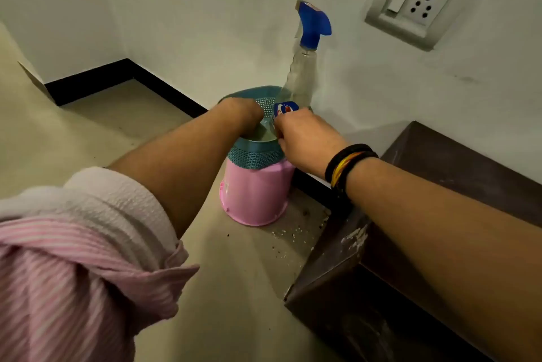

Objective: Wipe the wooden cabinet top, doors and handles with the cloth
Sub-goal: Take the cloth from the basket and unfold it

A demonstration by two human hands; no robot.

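The dark brown wooden cabinet (454, 156) stands low against the wall at the right, with white dusty marks on its near corner. A clear spray bottle (302, 77) with a blue trigger head leans over a pink bin (255, 191) with a teal perforated rim, on the floor left of the cabinet. My left hand (240, 112) reaches down into the bin's mouth, and its fingers are hidden inside. My right hand (308, 138) curls around the bottle's lower part by the label, just above the bin's rim. No cloth is in view.
A white wall with a switch and socket plate (413, 6) rises behind. Black skirting (96, 80) runs along the beige floor. White crumbs and dark specks (293, 232) lie on the floor between the bin and the cabinet.
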